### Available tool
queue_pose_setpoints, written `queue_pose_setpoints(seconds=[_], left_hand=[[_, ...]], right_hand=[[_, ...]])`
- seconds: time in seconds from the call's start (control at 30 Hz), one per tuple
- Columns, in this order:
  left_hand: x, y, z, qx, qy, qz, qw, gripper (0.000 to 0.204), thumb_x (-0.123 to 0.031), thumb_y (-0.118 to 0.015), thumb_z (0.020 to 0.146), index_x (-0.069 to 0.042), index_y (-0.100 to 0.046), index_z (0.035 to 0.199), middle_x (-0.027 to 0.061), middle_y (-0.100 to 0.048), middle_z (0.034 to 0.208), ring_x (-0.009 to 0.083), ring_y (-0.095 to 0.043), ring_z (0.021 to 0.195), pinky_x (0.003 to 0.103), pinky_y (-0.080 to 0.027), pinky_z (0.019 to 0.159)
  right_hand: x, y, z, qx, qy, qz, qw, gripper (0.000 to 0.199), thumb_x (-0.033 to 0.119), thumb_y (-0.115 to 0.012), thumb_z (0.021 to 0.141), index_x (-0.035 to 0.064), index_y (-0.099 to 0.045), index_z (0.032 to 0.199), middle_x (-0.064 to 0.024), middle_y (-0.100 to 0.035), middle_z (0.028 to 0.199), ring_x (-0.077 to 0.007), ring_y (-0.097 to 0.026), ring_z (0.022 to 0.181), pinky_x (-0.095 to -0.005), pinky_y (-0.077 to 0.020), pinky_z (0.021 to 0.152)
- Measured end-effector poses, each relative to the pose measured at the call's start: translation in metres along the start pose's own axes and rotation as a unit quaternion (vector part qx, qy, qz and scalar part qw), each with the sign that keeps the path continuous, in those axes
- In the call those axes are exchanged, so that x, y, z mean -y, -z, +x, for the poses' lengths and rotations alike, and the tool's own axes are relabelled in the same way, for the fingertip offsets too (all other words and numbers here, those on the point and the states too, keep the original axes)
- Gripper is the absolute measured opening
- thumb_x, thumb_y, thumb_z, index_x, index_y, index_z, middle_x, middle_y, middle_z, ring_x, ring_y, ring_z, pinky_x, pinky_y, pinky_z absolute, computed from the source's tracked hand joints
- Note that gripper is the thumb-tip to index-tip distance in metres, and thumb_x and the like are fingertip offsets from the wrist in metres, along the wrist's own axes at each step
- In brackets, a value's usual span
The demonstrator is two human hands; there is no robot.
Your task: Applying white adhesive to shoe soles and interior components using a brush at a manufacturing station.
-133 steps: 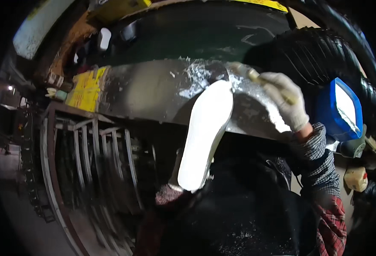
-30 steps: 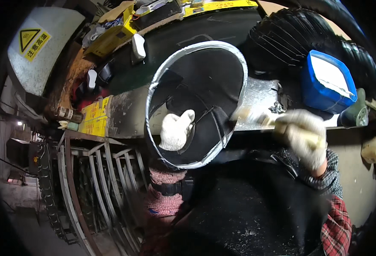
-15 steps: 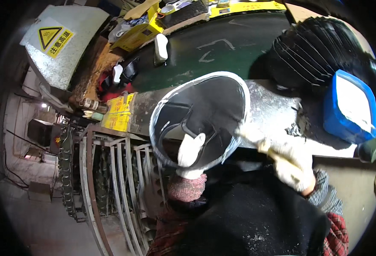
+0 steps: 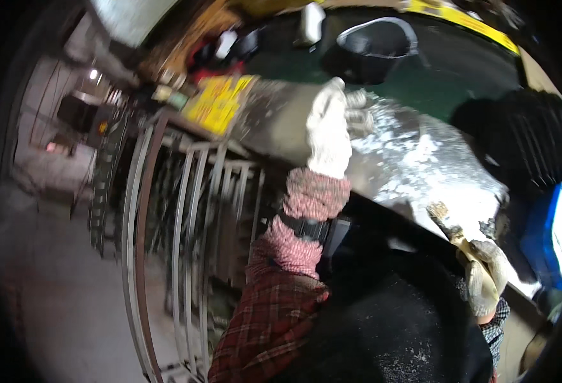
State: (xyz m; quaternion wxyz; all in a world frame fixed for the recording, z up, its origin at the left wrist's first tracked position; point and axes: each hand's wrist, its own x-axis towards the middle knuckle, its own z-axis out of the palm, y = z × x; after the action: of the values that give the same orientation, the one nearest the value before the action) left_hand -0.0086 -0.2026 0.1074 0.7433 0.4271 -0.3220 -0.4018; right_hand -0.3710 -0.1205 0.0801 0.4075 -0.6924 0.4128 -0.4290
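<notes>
- Nearest, at the bottom right, the right hand (image 4: pixel 485 274) in a pale work glove is curled tight around the handle of a small brush (image 4: pixel 445 222), whose bristle end points up and to the left over the near edge of the bench.
- Just left of it, a dark apron (image 4: pixel 383 319) dusted with pale specks fills the bottom middle, and a red plaid sleeve (image 4: pixel 262 319) with a dark wrist strap rises from the lower edge.
- To the near left stands a rack of bent grey metal frames (image 4: pixel 185 242), set upright against the side of the bench.
- At the right edge lies a blue box with a white top (image 4: pixel 552 239), part cut off by the rim of the view.
- In the middle, the metal-topped bench (image 4: pixel 421 159) shines with white dust and scratches.
- Over it reaches the left hand (image 4: pixel 330 131), also gloved in white, stretched away from the person; its fingers look loosely open and hold nothing, though blur hides the tips.
- Left of that hand a yellow rectangular label (image 4: pixel 220 102) lies flat at the bench's left end, with small red and white packages blurred behind it.
- Farther off, beyond the left hand, a dark round bucket with a pale rim (image 4: pixel 373 48) sits on the green surface (image 4: pixel 459 76), well apart from the fingers.
- A black wire fan guard (image 4: pixel 523 140) stands to the far right.
- A yellow strip (image 4: pixel 466 22) runs along the far edge.
</notes>
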Motion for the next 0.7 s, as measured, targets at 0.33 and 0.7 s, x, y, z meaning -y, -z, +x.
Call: queue_pose_setpoints(seconds=[0.33,0.7], left_hand=[[-0.085,0.29,-0.348,-0.385,0.13,0.796,0.449,0.036,-0.027,-0.062,0.088,-0.007,-0.066,0.117,0.0204,-0.063,0.115,0.0366,-0.062,0.106,0.046,-0.049,0.092],[-0.078,0.394,-0.433,-0.699,0.033,0.187,0.689,0.061,-0.038,-0.066,0.086,0.002,-0.053,0.131,0.0183,-0.064,0.118,0.0354,-0.063,0.101,0.042,-0.051,0.086]], right_hand=[[0.039,-0.084,0.021,0.197,-0.01,0.003,0.98,0.03,0.024,-0.064,0.093,-0.003,-0.062,0.105,-0.0124,-0.067,0.099,-0.0203,-0.062,0.093,-0.0326,-0.0487,0.085],[0.082,-0.107,0.017,0.215,-0.06,-0.02,0.975,0.033,0.021,-0.062,0.095,-0.0061,-0.061,0.113,-0.0171,-0.066,0.108,-0.0222,-0.062,0.099,-0.0318,-0.0471,0.09]])
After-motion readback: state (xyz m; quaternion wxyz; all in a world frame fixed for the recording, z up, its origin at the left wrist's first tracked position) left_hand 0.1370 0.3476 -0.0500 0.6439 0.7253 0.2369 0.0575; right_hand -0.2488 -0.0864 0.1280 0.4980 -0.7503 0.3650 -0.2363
